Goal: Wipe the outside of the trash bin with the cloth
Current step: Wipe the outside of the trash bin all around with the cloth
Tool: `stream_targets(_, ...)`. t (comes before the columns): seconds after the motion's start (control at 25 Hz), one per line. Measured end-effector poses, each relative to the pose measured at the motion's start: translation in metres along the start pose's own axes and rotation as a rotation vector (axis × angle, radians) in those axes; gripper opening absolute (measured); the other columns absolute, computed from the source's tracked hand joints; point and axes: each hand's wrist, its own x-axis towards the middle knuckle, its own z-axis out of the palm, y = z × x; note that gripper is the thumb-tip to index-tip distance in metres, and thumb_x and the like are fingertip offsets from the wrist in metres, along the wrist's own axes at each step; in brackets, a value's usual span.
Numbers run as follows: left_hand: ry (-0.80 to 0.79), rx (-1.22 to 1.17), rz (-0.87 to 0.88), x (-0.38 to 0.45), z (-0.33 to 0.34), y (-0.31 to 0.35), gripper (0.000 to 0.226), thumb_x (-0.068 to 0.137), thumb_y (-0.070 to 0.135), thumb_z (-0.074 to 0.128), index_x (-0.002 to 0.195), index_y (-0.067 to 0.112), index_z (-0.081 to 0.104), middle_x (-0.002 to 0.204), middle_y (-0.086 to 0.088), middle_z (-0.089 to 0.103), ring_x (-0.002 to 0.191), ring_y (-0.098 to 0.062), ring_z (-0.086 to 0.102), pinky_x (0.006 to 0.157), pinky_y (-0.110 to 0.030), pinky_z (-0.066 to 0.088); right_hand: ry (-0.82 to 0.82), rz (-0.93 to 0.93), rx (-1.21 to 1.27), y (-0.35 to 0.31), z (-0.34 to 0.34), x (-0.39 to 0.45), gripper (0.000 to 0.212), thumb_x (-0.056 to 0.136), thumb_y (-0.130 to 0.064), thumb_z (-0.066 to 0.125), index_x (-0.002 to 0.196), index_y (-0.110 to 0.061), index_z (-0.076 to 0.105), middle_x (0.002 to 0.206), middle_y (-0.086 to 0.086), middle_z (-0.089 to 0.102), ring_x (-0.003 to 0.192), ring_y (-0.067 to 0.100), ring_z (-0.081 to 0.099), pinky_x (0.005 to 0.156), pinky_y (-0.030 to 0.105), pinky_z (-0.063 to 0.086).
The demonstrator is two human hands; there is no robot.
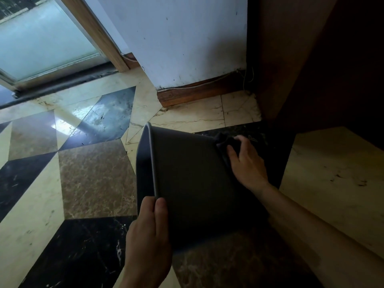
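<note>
A dark grey trash bin [187, 179] is tipped on its side above the floor, its open mouth facing left and its base to the right. My left hand [148, 233] grips the rim at the near edge, thumb on the outer wall. A dark cloth [223, 143] is pressed against the bin's outer wall near the base, under my right hand [247, 163], whose fingers hold it. Most of the cloth is hidden by that hand and the dim light.
The floor [93, 179] is polished marble in cream, brown and black diamonds. A white wall [187, 42] with a wooden skirting board stands behind the bin. Dark wooden furniture [324, 65] rises at the right. A frosted glass sliding door [41, 42] is at the far left.
</note>
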Motion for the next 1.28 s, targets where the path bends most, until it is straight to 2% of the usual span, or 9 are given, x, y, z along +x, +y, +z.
stream_targets(0.16,-0.003,-0.003,0.052,0.0,0.003,0.004,0.032,0.097,0.028,0.032,0.079,0.011,0.051,0.057,-0.005,0.049,0.052,-0.006,0.05,0.043,-0.016,0.039,-0.001,-0.038,0.119,-0.005,-0.009,-0.056,0.044,0.098,-0.043,0.043,0.14,-0.03,0.039,0.137,-0.005,0.051,0.124,0.016,0.051,0.101,0.035,0.041)
stream_targets(0.24,-0.022,-0.013,0.07,0.0,0.005,0.005,0.033,0.097,0.028,0.033,0.077,0.009,0.05,0.055,-0.003,0.047,0.047,-0.006,0.048,0.039,-0.017,0.037,-0.021,-0.197,0.244,-0.027,-0.01,-0.091,0.037,0.097,-0.039,0.046,0.133,-0.034,0.045,0.125,-0.017,0.052,0.116,0.002,0.05,0.1,0.031,0.044)
stream_targets(0.32,-0.036,-0.035,0.076,-0.001,0.006,0.007,0.031,0.098,0.028,0.033,0.08,0.01,0.05,0.058,-0.003,0.051,0.047,-0.008,0.051,0.038,-0.018,0.038,-0.066,-0.397,0.322,-0.058,-0.01,-0.126,0.035,0.096,-0.041,0.044,0.13,-0.035,0.048,0.125,-0.021,0.054,0.115,-0.007,0.046,0.102,0.023,0.038)
stream_targets(0.4,-0.045,-0.081,0.072,-0.002,0.006,0.006,0.027,0.098,0.03,0.033,0.087,0.016,0.054,0.066,-0.005,0.061,0.058,-0.015,0.059,0.044,-0.022,0.045,-0.114,-0.514,0.355,-0.08,-0.007,-0.144,0.04,0.098,-0.042,0.04,0.136,-0.033,0.045,0.135,-0.014,0.056,0.124,-0.004,0.047,0.106,0.018,0.032)
stream_targets(0.52,-0.032,-0.062,0.061,-0.006,0.004,-0.001,0.029,0.099,0.029,0.034,0.086,0.013,0.054,0.069,-0.007,0.061,0.061,-0.014,0.059,0.053,-0.039,0.046,-0.113,-0.557,0.155,-0.084,-0.002,-0.134,0.049,0.1,-0.046,0.031,0.147,-0.032,0.03,0.153,-0.011,0.039,0.145,0.011,0.028,0.118,0.031,0.019)
stream_targets(0.64,-0.021,0.009,0.035,-0.009,-0.001,-0.006,0.033,0.098,0.028,0.035,0.075,0.008,0.048,0.061,-0.008,0.051,0.052,-0.009,0.05,0.049,-0.034,0.035,-0.156,-0.459,-0.038,-0.059,0.006,-0.105,0.051,0.099,-0.053,0.026,0.147,-0.038,0.026,0.159,-0.013,0.024,0.15,0.016,0.012,0.121,0.043,0.009)
stream_targets(0.84,-0.057,0.012,-0.008,-0.005,-0.01,-0.019,0.034,0.098,0.031,0.033,0.074,0.012,0.049,0.061,-0.006,0.048,0.048,-0.009,0.044,0.049,-0.03,0.035,-0.045,-0.206,-0.138,-0.001,0.005,-0.057,0.053,0.095,-0.055,0.025,0.144,-0.036,0.032,0.157,-0.008,0.03,0.145,0.018,0.025,0.116,0.053,0.022)
stream_targets(1.0,-0.091,-0.043,0.025,0.002,-0.011,-0.016,0.034,0.098,0.031,0.034,0.076,0.01,0.05,0.061,-0.008,0.047,0.05,-0.009,0.044,0.046,-0.023,0.036,0.002,0.021,0.003,0.034,-0.003,-0.032,0.05,0.096,-0.054,0.029,0.142,-0.034,0.035,0.152,-0.002,0.038,0.137,0.025,0.039,0.107,0.051,0.037)
stream_targets(1.28,-0.231,0.109,0.033,0.007,-0.016,-0.005,0.028,0.096,0.033,0.034,0.082,0.015,0.05,0.065,-0.009,0.056,0.054,-0.013,0.052,0.046,-0.02,0.042,-0.001,0.28,0.152,0.04,-0.01,0.019,0.051,0.098,-0.051,0.03,0.143,-0.027,0.035,0.147,0.01,0.046,0.129,0.035,0.047,0.103,0.047,0.04)
